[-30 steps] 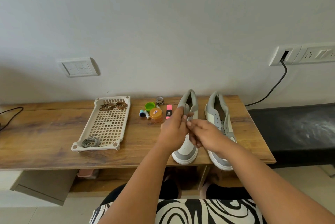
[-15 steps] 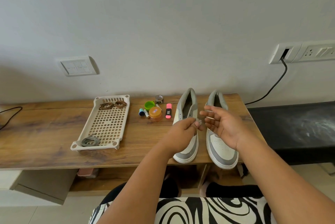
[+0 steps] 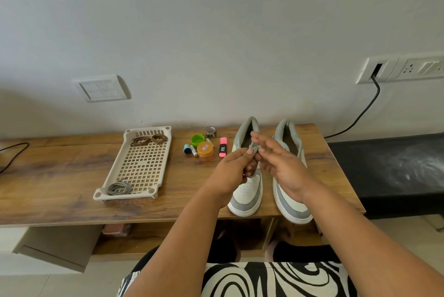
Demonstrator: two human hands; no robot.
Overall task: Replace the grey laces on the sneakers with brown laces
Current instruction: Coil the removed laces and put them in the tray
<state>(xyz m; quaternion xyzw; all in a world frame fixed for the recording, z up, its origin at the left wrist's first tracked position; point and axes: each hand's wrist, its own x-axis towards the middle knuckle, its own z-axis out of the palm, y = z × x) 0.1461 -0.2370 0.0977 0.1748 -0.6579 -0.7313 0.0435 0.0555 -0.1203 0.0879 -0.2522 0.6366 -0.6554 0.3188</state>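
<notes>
winding grey lace [image 3: 254,150] into a coil: left hand [image 3: 234,169] fingers pinching it, right hand [image 3: 280,164] fingers straight and spread. best kept tight, then dropped in tray [image 3: 115,171].

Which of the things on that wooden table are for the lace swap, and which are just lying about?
For the job:
- pair of grey-and-white sneakers
- grey lace bundle in the left hand, right hand beside it
- coiled brown laces and coiled grey lace in the beige perforated plastic tray

Lying about:
- orange jar
- green cap
- pink highlighter
- black cable
</notes>
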